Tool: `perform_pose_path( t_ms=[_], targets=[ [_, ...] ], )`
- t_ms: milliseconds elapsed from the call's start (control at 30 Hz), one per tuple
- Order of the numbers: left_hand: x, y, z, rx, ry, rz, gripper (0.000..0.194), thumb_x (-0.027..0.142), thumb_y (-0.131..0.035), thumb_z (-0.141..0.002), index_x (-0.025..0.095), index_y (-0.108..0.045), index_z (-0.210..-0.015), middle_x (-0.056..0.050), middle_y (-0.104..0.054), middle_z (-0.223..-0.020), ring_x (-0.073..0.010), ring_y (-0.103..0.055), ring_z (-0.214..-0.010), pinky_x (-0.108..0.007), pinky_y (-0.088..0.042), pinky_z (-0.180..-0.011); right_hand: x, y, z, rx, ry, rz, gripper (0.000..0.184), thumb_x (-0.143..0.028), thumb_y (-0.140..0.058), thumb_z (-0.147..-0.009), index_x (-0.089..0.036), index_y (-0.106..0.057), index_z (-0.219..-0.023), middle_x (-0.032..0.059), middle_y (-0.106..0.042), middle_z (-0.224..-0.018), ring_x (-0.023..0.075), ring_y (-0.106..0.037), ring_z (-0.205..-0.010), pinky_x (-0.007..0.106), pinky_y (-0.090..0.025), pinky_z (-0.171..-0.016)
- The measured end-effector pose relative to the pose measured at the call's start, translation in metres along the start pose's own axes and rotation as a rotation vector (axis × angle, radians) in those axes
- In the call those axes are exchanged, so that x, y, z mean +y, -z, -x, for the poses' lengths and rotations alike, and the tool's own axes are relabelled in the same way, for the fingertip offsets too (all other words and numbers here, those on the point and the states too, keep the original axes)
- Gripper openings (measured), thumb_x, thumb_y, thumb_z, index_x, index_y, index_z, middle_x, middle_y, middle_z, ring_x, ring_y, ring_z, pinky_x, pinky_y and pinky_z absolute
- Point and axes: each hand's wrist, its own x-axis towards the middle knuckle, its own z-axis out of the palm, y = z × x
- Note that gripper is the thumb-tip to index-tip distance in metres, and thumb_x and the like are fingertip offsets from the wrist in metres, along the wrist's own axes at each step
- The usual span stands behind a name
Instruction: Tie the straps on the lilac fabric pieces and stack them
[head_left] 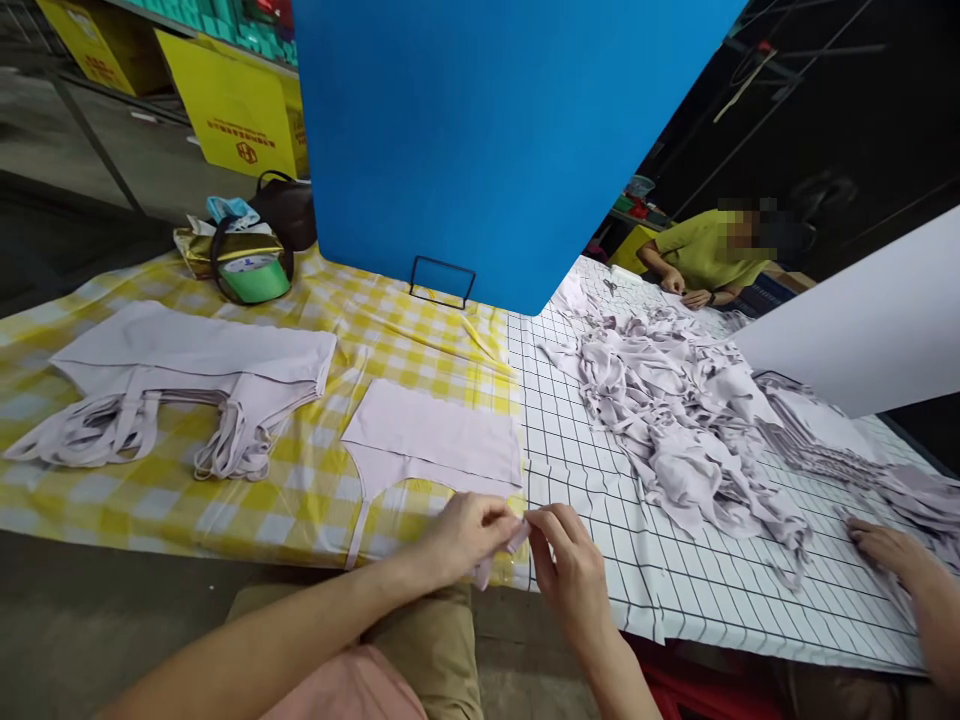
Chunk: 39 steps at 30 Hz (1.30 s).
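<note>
A pale lilac garment lies flat on the yellow checked tablecloth in front of me. Its lower strap runs to the table's near edge. My left hand and my right hand meet at that edge, both pinching the end of the strap between fingertips. A neat stack of the same garments lies to the left, straps trailing toward me.
A loose heap of lilac garments covers the white grid cloth on the right. Another person's hand rests at its right edge; a person in a green shirt sits beyond. A blue board, bags and yellow boxes stand behind.
</note>
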Motion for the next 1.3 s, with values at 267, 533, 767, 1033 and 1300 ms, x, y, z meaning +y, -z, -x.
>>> perform_pose_path(
  t_ms=[267, 533, 767, 1033, 1300],
  targets=[
    [-0.048, 0.050, -0.038, 0.095, -0.410, -0.909, 0.011, 0.013, -0.057, -0.080, 0.015, -0.057, -0.091, -0.009, -0.058, -0.100, -0.0229, -0.054, -0.098, -0.035, -0.042, -0.084, 0.011, -0.042, -0.021, -0.041, -0.366, -0.340, 0.018, -0.023, -0.043, -0.081, -0.018, -0.060, -0.076, -0.0003, -0.055, -0.062, 0.0122, -0.046, -0.053, 0.023, -0.039, -0.051],
    [-0.047, 0.054, -0.052, -0.032, -0.499, -1.123, 0.019, 0.001, -0.045, -0.081, 0.011, -0.061, -0.078, -0.010, -0.061, -0.083, -0.0218, -0.056, -0.083, -0.030, -0.045, -0.063, 0.020, -0.062, -0.040, -0.123, -0.578, -0.563, 0.023, -0.037, -0.052, -0.075, -0.016, -0.062, -0.072, 0.0012, -0.059, -0.060, 0.0144, -0.050, -0.055, 0.024, -0.039, -0.052],
    [-0.054, 0.056, -0.060, 0.145, -0.319, -0.786, 0.011, 0.015, -0.056, -0.078, 0.014, -0.067, -0.079, -0.006, -0.061, -0.084, -0.0204, -0.053, -0.090, -0.030, -0.044, -0.078, 0.025, -0.065, -0.052, -0.160, -0.569, -0.494, 0.018, -0.032, -0.052, -0.073, -0.017, -0.062, -0.070, 0.0011, -0.059, -0.059, 0.0154, -0.053, -0.055, 0.025, -0.039, -0.053],
    [-0.057, 0.058, -0.069, 0.112, -0.252, -0.692, 0.008, 0.018, -0.060, -0.076, 0.016, -0.068, -0.076, -0.004, -0.060, -0.083, -0.0177, -0.053, -0.086, -0.027, -0.042, -0.078, 0.035, -0.073, -0.058, -0.179, -0.413, -0.299, 0.022, -0.032, -0.047, -0.072, -0.019, -0.064, -0.071, 0.0045, -0.065, -0.070, 0.0178, -0.056, -0.060, 0.028, -0.042, -0.059],
    [-0.060, 0.059, -0.071, 0.083, -0.262, -0.724, 0.009, 0.021, -0.060, -0.078, 0.016, -0.068, -0.078, -0.003, -0.061, -0.084, -0.0178, -0.053, -0.087, -0.027, -0.041, -0.079, 0.036, -0.074, -0.062, -0.199, -0.380, -0.293, 0.021, -0.031, -0.046, -0.072, -0.019, -0.063, -0.068, 0.0037, -0.064, -0.067, 0.0175, -0.055, -0.059, 0.028, -0.041, -0.059]
  ],
)
